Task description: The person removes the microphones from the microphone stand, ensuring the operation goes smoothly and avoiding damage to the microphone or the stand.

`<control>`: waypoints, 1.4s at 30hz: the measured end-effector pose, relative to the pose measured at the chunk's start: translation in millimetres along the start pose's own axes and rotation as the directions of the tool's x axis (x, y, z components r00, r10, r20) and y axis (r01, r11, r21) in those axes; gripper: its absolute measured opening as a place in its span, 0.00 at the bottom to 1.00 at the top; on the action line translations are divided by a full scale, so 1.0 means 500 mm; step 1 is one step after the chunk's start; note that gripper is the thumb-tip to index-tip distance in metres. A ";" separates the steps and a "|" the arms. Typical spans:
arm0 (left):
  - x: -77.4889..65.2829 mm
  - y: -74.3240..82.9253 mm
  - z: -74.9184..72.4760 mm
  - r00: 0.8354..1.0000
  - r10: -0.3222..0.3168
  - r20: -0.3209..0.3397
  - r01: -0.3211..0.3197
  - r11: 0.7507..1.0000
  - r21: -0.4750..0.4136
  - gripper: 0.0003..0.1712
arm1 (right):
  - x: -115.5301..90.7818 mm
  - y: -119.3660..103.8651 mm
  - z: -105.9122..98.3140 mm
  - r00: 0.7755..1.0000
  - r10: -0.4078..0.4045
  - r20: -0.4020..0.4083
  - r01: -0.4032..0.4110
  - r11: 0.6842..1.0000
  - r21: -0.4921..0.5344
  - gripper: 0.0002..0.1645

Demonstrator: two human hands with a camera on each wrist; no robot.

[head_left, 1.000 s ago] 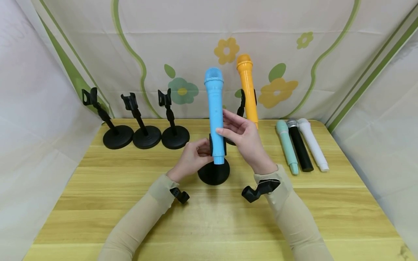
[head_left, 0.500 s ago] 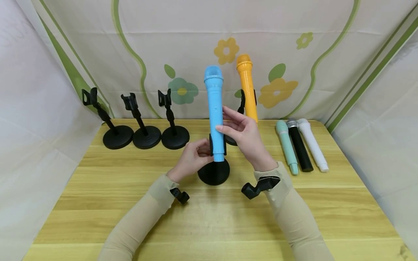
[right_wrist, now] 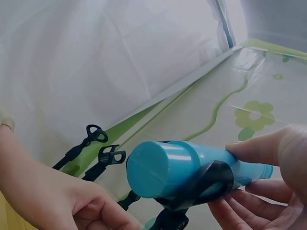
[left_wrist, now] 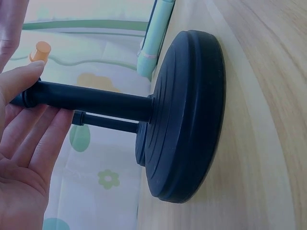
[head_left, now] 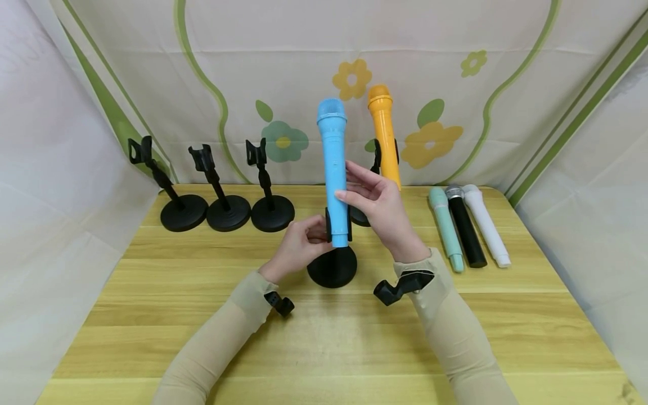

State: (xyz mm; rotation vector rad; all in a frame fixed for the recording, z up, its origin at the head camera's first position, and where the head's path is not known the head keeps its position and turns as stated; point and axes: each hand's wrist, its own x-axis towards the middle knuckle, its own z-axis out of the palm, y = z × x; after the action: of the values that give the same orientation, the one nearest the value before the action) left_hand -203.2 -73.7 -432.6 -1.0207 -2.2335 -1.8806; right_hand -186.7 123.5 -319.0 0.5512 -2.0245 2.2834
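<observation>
A blue microphone (head_left: 334,169) stands nearly upright in the clip of a black microphone stand (head_left: 331,269) at the middle of the table. My right hand (head_left: 377,208) pinches its body between thumb and fingers, above the clip. In the right wrist view the black clip (right_wrist: 211,184) wraps round the lower part of the blue microphone (right_wrist: 165,167). My left hand (head_left: 298,247) grips the stand's pole; in the left wrist view, thumb and fingers lie round the black pole (left_wrist: 96,100), above the round base (left_wrist: 187,115).
Behind, an orange microphone (head_left: 386,135) sits in another stand, partly hidden by my right hand. Three bare stands, among them one stand (head_left: 270,211), line the back left. Mint (head_left: 446,230), black (head_left: 466,228) and white (head_left: 487,225) microphones lie at the right. A patterned cloth hangs behind.
The blue microphone has slid up slightly in the clip, its lower end now higher, and my right hand has risen with it. My left hand has stayed on the stand.
</observation>
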 end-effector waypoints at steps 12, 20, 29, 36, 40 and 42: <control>-0.004 0.006 0.005 1.000 -0.021 -0.003 0.021 1.000 -0.010 0.14 | 0.005 0.002 -0.003 1.000 -0.020 0.000 0.020 1.000 0.012 0.34; -0.005 0.015 0.008 0.999 -0.043 -0.017 0.043 0.999 0.016 0.14 | 0.010 0.001 -0.003 1.000 -0.016 -0.009 0.016 1.000 0.003 0.35; -0.002 0.007 0.009 1.000 -0.023 -0.021 0.023 1.000 0.013 0.13 | 0.017 -0.004 -0.003 1.000 -0.025 -0.010 0.025 1.000 -0.003 0.35; -0.001 0.007 0.009 1.000 -0.017 -0.022 0.018 1.000 0.025 0.13 | 0.024 -0.007 -0.004 1.000 -0.010 -0.020 0.010 1.000 -0.013 0.35; 0.000 0.007 0.008 1.000 -0.013 -0.023 0.014 0.999 0.031 0.13 | 0.029 -0.009 -0.004 1.000 -0.006 -0.025 0.006 1.000 -0.010 0.35; 0.000 0.007 0.008 1.000 -0.014 -0.021 0.015 0.999 0.030 0.14 | 0.031 -0.010 -0.003 1.000 -0.009 -0.027 0.009 1.000 -0.009 0.35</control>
State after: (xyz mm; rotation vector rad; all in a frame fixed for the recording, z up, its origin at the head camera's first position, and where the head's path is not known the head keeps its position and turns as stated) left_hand -200.0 -69.9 -430.9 -0.9787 -2.2571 -1.8478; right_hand -200.1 122.6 -310.0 0.5251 -2.0147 2.2636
